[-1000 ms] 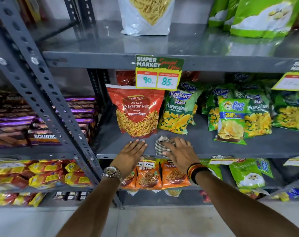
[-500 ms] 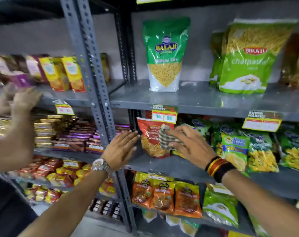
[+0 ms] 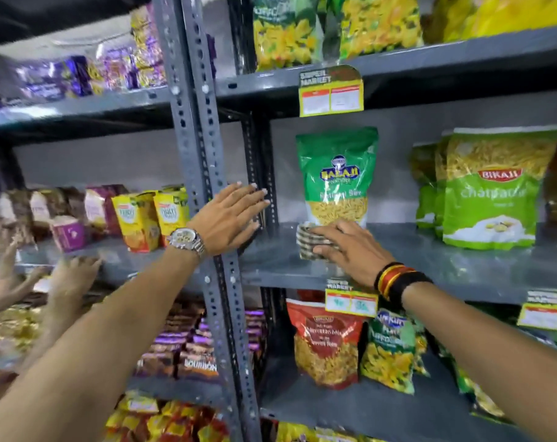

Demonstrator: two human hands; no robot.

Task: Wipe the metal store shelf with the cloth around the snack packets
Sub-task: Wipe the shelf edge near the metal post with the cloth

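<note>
Now the right hand (image 3: 350,250) presses the cloth (image 3: 307,242) flat on the shelf (image 3: 430,266) near its front-left corner, while the left hand's (image 3: 229,218) fingers (image 3: 248,194) are spread, empty.

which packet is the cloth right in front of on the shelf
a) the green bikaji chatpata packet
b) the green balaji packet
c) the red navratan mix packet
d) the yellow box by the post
b: the right hand presses the cloth on the shelf just at the foot of the green Balaji packet; the Bikaji packet stands well to the right.
</note>
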